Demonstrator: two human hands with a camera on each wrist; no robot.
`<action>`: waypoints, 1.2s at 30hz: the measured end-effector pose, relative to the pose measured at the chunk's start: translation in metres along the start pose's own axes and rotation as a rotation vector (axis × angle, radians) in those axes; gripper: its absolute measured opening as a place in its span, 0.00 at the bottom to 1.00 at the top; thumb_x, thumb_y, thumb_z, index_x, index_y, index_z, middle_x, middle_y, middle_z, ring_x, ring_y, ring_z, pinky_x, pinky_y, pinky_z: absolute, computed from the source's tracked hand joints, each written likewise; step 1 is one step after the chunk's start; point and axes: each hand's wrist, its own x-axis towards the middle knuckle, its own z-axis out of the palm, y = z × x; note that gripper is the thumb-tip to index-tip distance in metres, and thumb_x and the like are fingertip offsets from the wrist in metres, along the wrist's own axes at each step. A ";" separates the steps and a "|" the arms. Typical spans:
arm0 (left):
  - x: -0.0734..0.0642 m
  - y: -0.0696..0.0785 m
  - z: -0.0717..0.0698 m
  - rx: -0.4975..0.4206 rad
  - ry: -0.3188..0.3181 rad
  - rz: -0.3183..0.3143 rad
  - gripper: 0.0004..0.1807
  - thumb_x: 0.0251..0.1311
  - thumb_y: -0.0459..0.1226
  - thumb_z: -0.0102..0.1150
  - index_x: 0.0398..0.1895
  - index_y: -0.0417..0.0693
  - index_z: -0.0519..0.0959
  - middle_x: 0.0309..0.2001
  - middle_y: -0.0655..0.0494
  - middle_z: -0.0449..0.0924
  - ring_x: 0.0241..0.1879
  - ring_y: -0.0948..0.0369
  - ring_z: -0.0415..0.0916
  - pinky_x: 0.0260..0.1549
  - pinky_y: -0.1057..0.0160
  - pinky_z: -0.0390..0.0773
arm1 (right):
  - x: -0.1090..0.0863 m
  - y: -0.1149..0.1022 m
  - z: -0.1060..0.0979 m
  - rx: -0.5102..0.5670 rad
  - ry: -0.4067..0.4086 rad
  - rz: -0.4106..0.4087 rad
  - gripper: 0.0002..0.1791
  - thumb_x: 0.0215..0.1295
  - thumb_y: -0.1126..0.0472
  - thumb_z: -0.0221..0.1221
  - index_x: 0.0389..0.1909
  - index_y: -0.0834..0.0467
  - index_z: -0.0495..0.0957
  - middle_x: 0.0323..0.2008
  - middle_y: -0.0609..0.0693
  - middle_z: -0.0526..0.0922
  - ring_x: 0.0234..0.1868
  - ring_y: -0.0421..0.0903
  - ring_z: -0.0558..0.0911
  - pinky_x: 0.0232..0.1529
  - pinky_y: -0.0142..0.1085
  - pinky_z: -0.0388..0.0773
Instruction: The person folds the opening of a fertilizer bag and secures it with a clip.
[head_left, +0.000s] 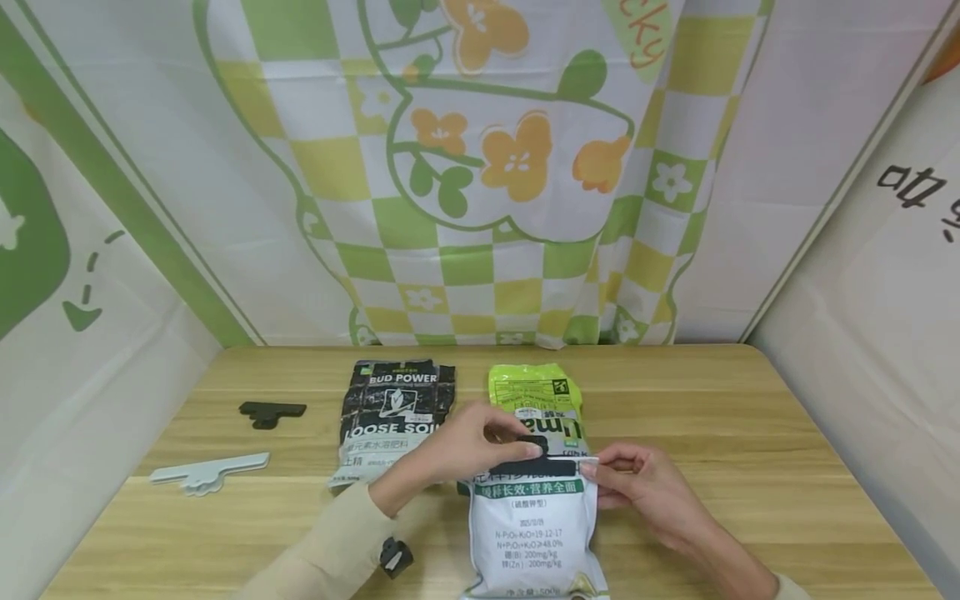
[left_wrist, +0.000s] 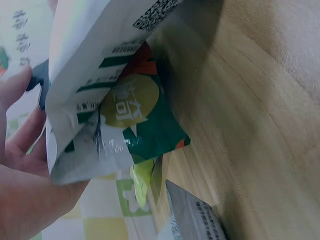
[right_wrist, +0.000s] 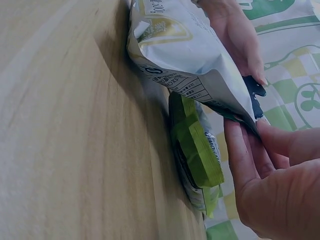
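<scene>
A white fertilizer bag with green bands stands at the front of the table, its top folded over. Across that fold lies a black sealing clip. My left hand pinches the clip's handle between thumb and fingers, as the left wrist view also shows on the clip. At the bag's top right corner, my right hand pinches the folded edge. The right wrist view shows the thumb of the right hand on one side of the bag and fingers on the other.
Behind lie a black-and-grey soil bag and a lime-green bag. A black clip and a pale clip lie on the left. Another small black clip sits by my left sleeve. A patterned curtain hangs behind the table.
</scene>
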 end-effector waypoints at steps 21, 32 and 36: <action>-0.081 -0.026 0.000 -0.041 0.122 -0.180 0.35 0.68 0.54 0.66 0.68 0.39 0.77 0.59 0.43 0.86 0.58 0.47 0.86 0.60 0.44 0.84 | -0.005 -0.004 0.000 -0.036 -0.035 -0.051 0.10 0.67 0.63 0.69 0.43 0.66 0.83 0.39 0.50 0.92 0.40 0.46 0.91 0.45 0.43 0.92; -0.098 -0.033 0.028 -0.322 0.051 -0.243 0.56 0.54 0.45 0.80 0.79 0.37 0.56 0.58 0.41 0.84 0.53 0.51 0.85 0.57 0.45 0.86 | -0.007 -0.005 0.002 -0.052 -0.018 -0.060 0.11 0.67 0.63 0.70 0.42 0.67 0.83 0.38 0.50 0.92 0.39 0.46 0.91 0.45 0.43 0.92; -0.096 -0.033 0.041 -0.564 0.025 -0.236 0.50 0.55 0.36 0.79 0.77 0.44 0.58 0.57 0.40 0.83 0.51 0.50 0.87 0.52 0.52 0.89 | -0.007 -0.006 0.003 -0.050 -0.006 -0.050 0.11 0.67 0.63 0.69 0.43 0.68 0.83 0.38 0.50 0.92 0.38 0.46 0.91 0.44 0.42 0.92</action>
